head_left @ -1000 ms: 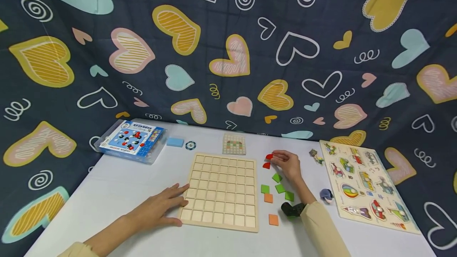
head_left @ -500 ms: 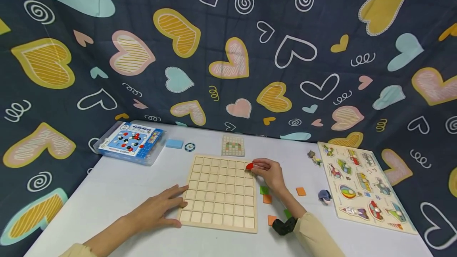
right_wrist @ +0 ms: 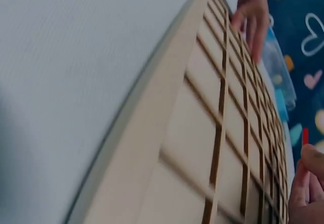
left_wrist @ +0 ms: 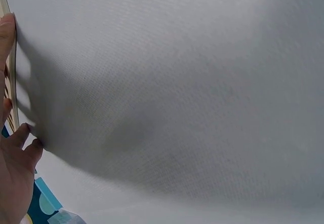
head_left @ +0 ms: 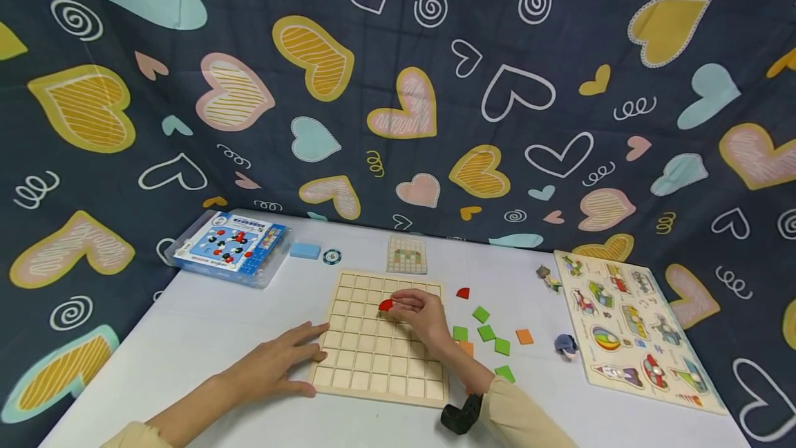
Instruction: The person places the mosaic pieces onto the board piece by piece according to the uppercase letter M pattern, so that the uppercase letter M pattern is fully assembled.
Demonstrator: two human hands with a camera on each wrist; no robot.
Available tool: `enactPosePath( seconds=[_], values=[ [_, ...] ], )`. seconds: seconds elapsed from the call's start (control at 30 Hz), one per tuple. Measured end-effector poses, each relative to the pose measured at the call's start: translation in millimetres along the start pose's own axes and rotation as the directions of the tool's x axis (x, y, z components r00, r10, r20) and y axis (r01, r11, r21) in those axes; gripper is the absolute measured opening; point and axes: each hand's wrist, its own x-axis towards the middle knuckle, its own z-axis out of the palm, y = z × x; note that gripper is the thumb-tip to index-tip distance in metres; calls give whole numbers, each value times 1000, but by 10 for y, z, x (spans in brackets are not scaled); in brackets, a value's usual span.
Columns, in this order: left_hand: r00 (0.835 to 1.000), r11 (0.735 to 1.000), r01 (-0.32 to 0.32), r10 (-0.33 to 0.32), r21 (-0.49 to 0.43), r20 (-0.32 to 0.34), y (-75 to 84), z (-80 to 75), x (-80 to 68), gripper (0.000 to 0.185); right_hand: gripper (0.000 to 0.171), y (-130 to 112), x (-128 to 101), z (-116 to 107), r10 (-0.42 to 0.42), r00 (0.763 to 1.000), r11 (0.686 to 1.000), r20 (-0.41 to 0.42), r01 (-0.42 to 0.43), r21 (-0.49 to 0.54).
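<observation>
White table (head_left: 205,323): carries the wooden grid board (head_left: 348,372), with loose green tiles (head_left: 487,332) and a second red piece (head_left: 463,293) just beside its right edge. Left hand (head_left: 273,363): fingers spread flat, pressing the board's left edge. Right hand (head_left: 421,311): fingertips pinch a red quarter-round tile (head_left: 386,305) over the upper middle cells. Step in hand appears to be placement; next, align the tile with one cell, lower, release

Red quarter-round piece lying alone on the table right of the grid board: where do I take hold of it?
Pinch the red piece from above, across its two edges; it lies flat and thin. Probably come from the right, away from the grid board.
</observation>
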Motion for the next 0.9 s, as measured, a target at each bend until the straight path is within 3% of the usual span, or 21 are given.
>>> enactPosePath(
  seconds=[0.1, 0.37, 0.63, 0.9],
  values=[
    [1000, 1000, 13, -13, 1, 10, 1, -16, -8, 51, 27, -13, 21, 138, -8, 1000, 1000, 25, 8, -5],
    [1000, 1000, 8, -9, 7, 14, 5, -11, -4, 51, 26, -50, 42, 385, -125, 992, 984, 30, 127, -121],
    [999, 1000, 22, -23, 20, 28, -11, 9, 3, 54, 24, 119, 129, 461, -166, 986, 959, 9, 164, -232],
    [1000, 1000, 9, -9, 26, 16, -9, 23, -1, 51, 23, 84, 142, 492, -183, 982, 951, 44, 189, -244]
  ],
)
